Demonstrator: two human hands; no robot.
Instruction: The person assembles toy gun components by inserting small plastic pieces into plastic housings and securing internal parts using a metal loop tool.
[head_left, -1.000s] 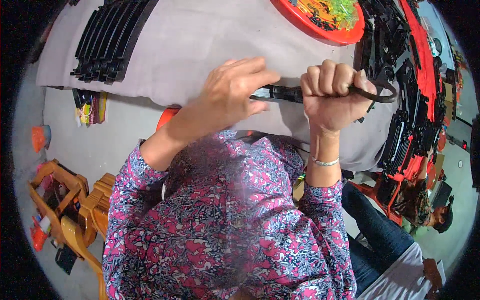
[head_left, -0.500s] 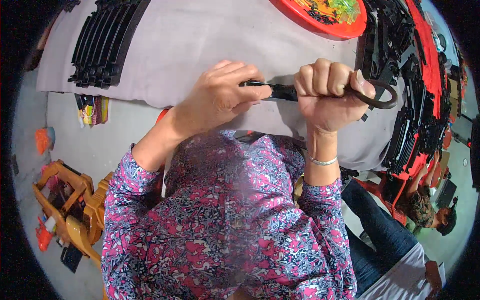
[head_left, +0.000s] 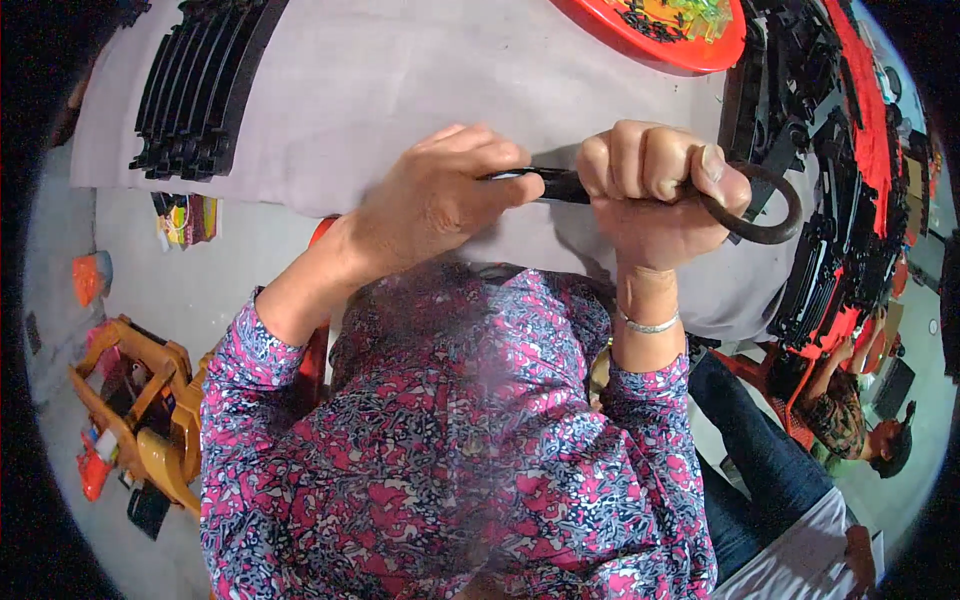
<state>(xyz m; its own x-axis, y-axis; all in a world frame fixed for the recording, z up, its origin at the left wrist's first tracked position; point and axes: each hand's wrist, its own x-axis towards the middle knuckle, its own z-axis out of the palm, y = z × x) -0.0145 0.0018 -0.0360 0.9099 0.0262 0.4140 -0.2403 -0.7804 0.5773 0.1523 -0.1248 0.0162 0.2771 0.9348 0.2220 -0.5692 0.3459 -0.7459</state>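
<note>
My left hand (head_left: 445, 195) is closed around one end of a glossy black plastic strip (head_left: 566, 185), its thumb and fingers pinching it. At the strip's other end, my right hand (head_left: 655, 190) makes a fist around a dark tool with a rounded loop handle (head_left: 768, 237). The loop sticks out beyond the thumb on the right. My fingers cover the tool's working end, so its exact kind is hidden. Both hands are above the near edge of the table, in front of my body.
A pale cloth (head_left: 400, 70) covers the table. Long black parts (head_left: 200, 95) lie side by side at the far left. A red tray (head_left: 690, 65) of small pieces stands at the far right, beside heaped black parts (head_left: 835, 210). Another person (head_left: 835, 410) is at the right, a wooden chair (head_left: 130, 390) at the left.
My right hand has shifted slightly left, nearer my left hand, and the loop handle has tilted a little downward. Both hands keep their hold.
</note>
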